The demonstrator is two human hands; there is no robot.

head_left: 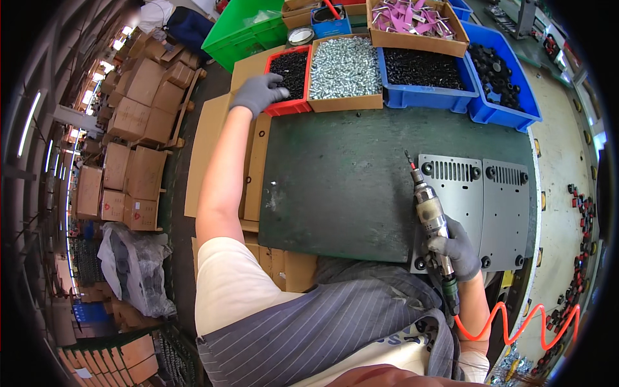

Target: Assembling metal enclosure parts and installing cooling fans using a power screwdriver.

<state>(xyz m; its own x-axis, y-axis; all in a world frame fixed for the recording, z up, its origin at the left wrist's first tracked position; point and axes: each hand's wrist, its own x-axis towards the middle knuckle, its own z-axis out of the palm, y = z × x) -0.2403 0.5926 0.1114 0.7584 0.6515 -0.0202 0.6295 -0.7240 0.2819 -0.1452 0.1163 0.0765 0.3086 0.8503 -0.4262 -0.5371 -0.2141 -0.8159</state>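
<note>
My left hand [260, 94], in a grey glove, reaches over the near left edge of a red bin [288, 107] of small black screws [289, 71]. Its fingers are bent but apart, and I see nothing between them. In a grey glove too, my right hand [459, 250] is wrapped round a pneumatic screwdriver [431, 213]. The tool's bit points up and away from me, and an orange coiled air hose [503, 319] trails from its lower end. Beside and partly under the tool lie two grey metal plates [456, 208] [505, 219] with slots and black round feet at their corners.
A dark green work surface [335, 180] lies before me. Along its far side stand a cardboard box [345, 102] of silvery screws, a blue bin [425, 99] of black screws and another blue bin [509, 116] of black parts. Behind are pink parts [412, 18] and a green crate [248, 44].
</note>
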